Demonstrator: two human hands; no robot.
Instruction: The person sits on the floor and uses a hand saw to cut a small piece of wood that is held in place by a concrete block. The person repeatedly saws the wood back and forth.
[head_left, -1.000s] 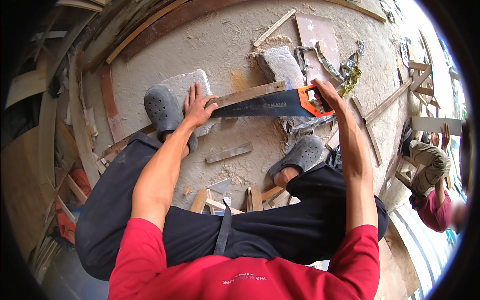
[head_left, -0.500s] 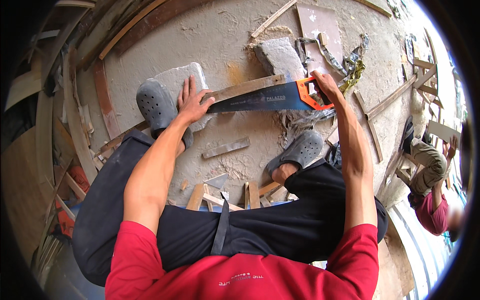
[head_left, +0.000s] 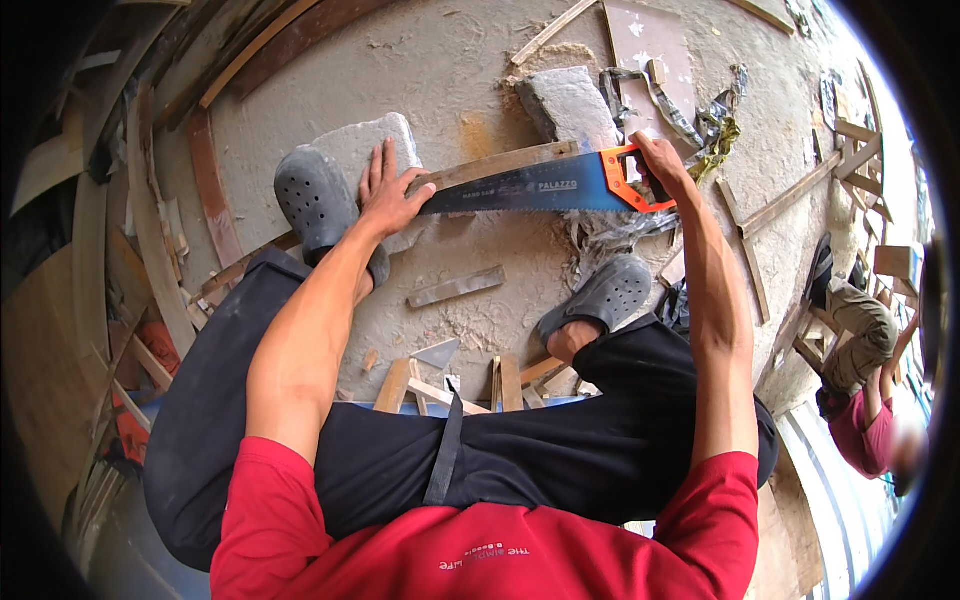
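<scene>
My right hand (head_left: 660, 165) is closed round the orange handle of a hand saw (head_left: 530, 190). Its dark blue blade lies nearly level across the view, teeth toward me, with the tip by my left thumb. Just beyond the blade a narrow wooden strip (head_left: 510, 166) runs alongside it, partly covered by the saw. My left hand (head_left: 390, 200) presses the strip's left end down against a pale grey block (head_left: 395, 135), thumb on the near side and fingers reaching over the block. Part of the strip under that hand is hidden.
Beside my left hand a grey clog (head_left: 315, 195) is on my foot; the other clog (head_left: 610, 290) stands right. A second block (head_left: 575, 105) lies beyond the saw. A short wood offcut (head_left: 456, 287) rests nearer me. Planks (head_left: 160, 220) crowd the left; another person (head_left: 860, 340) crouches right.
The whole view has shifted slightly. Both hands, the saw and the strip keep nearly the same places relative to one another. At far right, a wooden piece now shows by the other person.
</scene>
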